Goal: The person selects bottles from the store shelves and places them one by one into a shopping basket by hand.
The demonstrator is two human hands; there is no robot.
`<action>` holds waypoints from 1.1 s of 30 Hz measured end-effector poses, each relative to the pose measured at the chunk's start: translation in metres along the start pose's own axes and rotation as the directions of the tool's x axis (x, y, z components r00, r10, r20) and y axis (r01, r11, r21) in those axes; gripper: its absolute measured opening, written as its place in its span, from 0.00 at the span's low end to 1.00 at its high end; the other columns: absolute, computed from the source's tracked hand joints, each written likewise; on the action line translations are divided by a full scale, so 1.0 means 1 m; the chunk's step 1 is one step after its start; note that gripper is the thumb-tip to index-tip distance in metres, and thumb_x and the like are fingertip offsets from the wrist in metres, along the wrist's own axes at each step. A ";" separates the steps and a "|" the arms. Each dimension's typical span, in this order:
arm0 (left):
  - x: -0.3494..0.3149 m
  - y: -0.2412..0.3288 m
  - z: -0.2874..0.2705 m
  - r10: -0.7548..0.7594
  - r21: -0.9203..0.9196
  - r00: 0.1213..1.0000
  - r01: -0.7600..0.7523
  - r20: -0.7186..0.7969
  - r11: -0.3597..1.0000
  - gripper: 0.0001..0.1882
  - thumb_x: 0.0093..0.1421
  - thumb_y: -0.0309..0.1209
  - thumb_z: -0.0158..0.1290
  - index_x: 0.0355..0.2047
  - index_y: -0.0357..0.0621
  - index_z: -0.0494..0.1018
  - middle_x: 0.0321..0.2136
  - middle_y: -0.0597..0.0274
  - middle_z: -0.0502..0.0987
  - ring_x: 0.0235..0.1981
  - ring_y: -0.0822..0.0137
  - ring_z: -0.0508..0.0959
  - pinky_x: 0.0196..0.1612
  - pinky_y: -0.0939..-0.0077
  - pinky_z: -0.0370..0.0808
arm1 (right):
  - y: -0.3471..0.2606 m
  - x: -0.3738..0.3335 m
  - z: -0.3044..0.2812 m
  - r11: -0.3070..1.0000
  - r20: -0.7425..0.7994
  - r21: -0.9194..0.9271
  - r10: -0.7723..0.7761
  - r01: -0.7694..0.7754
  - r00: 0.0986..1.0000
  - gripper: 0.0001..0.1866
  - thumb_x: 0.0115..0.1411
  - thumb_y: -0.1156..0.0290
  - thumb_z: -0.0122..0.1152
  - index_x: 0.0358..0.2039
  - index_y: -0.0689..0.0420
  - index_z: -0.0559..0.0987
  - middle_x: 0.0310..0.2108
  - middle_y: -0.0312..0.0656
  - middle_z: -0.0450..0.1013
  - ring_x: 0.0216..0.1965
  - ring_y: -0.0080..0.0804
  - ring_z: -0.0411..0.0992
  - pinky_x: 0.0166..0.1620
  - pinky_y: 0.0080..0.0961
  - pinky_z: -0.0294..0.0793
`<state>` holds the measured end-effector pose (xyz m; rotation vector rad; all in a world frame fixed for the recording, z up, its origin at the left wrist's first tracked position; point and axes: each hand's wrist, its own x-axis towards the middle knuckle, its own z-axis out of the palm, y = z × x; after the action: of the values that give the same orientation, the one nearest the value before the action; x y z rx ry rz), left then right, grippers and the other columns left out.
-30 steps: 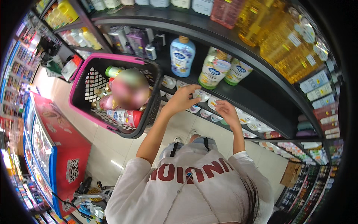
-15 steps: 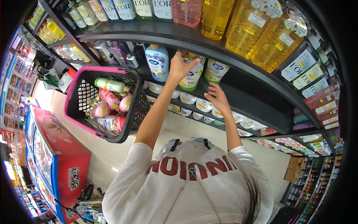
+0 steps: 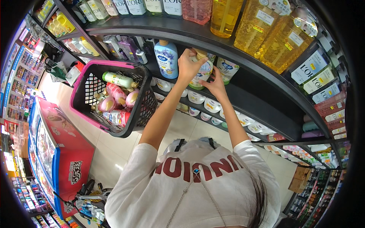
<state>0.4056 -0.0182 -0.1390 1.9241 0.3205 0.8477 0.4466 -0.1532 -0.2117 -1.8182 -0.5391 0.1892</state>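
Note:
On the dark shelf stands a white pump bottle (image 3: 196, 80) with a floral label, a gold cap and a green base. My left hand (image 3: 189, 65) grips it by its upper left side, the thumb across it near the cap. My right hand (image 3: 216, 85) holds its right side lower down, fingers curved against the label. To its left is a blue bottle (image 3: 166, 62) with a gold top. Just right of my hands stands a similar white and green bottle (image 3: 227, 70).
A black basket (image 3: 131, 127) with a pink rim, holding several bottles, is at the left. Above my hands runs an upper shelf (image 3: 152, 27) with large yellow bottles (image 3: 254, 32). White tubs (image 3: 213, 105) line the shelf below. A red freezer chest (image 3: 78, 152) stands at lower left.
My right hand has moved up and left from open air onto the bottle's side. My left hand stays on the bottle's upper part. The whole view has shifted slightly.

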 end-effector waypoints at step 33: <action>-0.088 0.058 -0.152 0.174 -0.023 0.980 -0.173 0.095 0.985 0.20 0.35 0.26 0.66 0.31 0.39 0.74 0.26 0.58 0.72 0.28 0.62 0.72 0.33 0.72 0.68 | -0.084 -0.069 0.065 0.910 0.239 0.078 -0.413 0.407 0.879 0.38 0.29 0.63 0.77 0.43 0.58 0.70 0.34 0.43 0.75 0.36 0.33 0.76 0.40 0.28 0.74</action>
<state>0.2311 0.0082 -0.0828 1.9929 0.0883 0.8635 0.3378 -0.1094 -0.1633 -1.6206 -1.0841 0.1339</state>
